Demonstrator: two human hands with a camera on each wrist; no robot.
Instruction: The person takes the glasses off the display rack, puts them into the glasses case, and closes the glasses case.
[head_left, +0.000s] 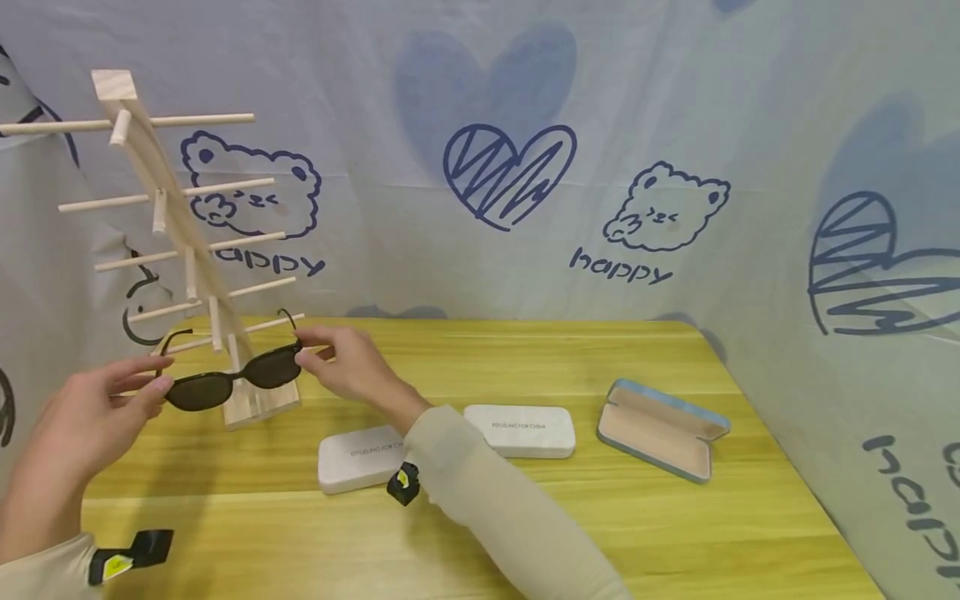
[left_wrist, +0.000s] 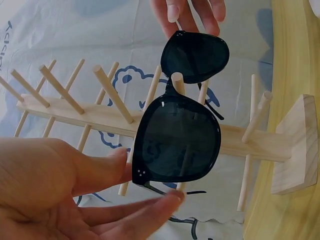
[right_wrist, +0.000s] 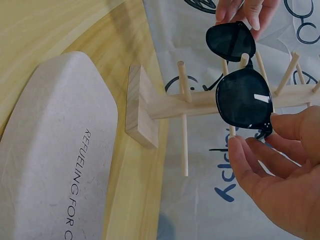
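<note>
Black sunglasses (head_left: 198,392) with dark lenses are held level between both hands in front of a wooden peg stand (head_left: 142,150). My left hand (head_left: 90,421) pinches the frame's left hinge corner between thumb and fingers. At the opposite hinge, my right hand (head_left: 356,367) pinches the other corner. Both temple arms are unfolded and point toward the stand, one on each side of its post. In the left wrist view, a peg tip (left_wrist: 177,77) shows just above the bridge of the sunglasses (left_wrist: 180,140); whether they touch is hard to tell.
Two white glasses cases lie on the wooden table, one (head_left: 360,458) partly behind the right forearm, the other (head_left: 528,429) beside it. Farther right, a blue case (head_left: 656,442) lies with its lid up. A printed cloth (head_left: 510,283) hangs behind the table.
</note>
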